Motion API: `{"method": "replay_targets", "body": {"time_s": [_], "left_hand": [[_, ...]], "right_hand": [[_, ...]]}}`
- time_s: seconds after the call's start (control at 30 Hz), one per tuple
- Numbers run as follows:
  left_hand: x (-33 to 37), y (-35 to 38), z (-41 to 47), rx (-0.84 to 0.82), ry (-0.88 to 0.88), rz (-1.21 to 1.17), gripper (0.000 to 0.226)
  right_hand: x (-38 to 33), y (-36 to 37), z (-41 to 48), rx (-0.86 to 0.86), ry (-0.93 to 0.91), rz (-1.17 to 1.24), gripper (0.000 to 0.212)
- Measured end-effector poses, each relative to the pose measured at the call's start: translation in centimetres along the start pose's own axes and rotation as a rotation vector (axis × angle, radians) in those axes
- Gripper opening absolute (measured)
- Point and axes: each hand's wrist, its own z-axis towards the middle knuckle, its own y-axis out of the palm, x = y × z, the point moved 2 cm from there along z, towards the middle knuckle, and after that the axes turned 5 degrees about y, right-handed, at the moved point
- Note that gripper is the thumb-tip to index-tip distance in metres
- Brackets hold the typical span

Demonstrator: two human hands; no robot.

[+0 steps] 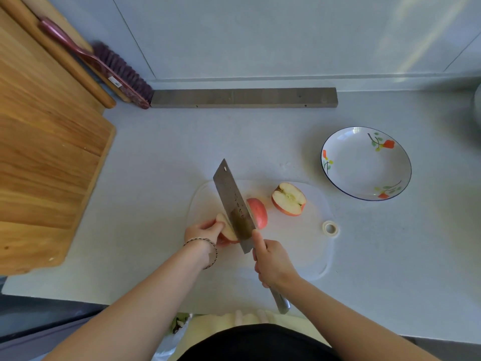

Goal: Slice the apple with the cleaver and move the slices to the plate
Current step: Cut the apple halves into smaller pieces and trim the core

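On the white cutting board (299,246) an apple half (289,198) lies cut face up, to the right. The other half is split by the cleaver (234,204), whose blade stands in the cut. One apple piece (258,212) lies skin up just right of the blade. My left hand (205,234) grips the apple piece (226,230) on the blade's left. My right hand (270,261) is closed around the cleaver's handle, index finger along the blade's spine. The white plate (338,144) with flower print stands at the right, nothing in it.
A roll of tape (330,228) lies at the board's right edge. A large wooden board (46,152) fills the left. A brush (104,63) and a grey wooden bar (244,97) lie along the back wall. The counter's front edge runs near my body.
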Motion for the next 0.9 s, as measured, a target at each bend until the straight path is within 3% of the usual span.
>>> {"method": "replay_targets", "body": {"time_s": [0.17, 0.4, 0.5, 0.57, 0.63, 0.7, 0.83, 0.9], "left_hand": [[0.9, -2.7, -0.2, -0.046, -0.064, -0.161, 0.012], [0.8, -2.8, -0.1, -0.137, -0.128, -0.271, 0.017], [0.7, -2.3, 0.1, -0.122, -0.043, -0.205, 0.011], [0.5, -2.3, 0.8, -0.069, 0.121, 0.032, 0.014], [0.9, -2.4, 1.7, 0.022, 0.401, 0.597, 0.016], [1.2, -1.6, 1.9, 0.042, 0.558, 0.958, 0.024], [0.7, 1.0, 1.6, -0.050, 0.525, 1.259, 0.031], [1.4, 1.6, 0.9, -0.015, 0.593, 1.146, 0.032]], "right_hand": [[-0.7, -2.4, -0.9, 0.012, 0.014, 0.117, 0.054], [-1.7, -4.5, -2.2, -0.017, 0.039, 0.074, 0.057], [-1.5, -4.0, -2.5, 0.029, 0.028, 0.104, 0.056], [-1.6, -4.0, -2.7, 0.051, 0.012, 0.108, 0.055], [-1.9, -4.2, -2.8, 0.057, 0.002, 0.116, 0.054], [-2.4, -4.7, -2.9, 0.066, -0.018, 0.133, 0.052], [-3.7, -6.4, -2.9, 0.121, -0.120, 0.052, 0.050], [-4.3, -7.5, -3.1, 0.094, -0.118, 0.062, 0.051]]}}
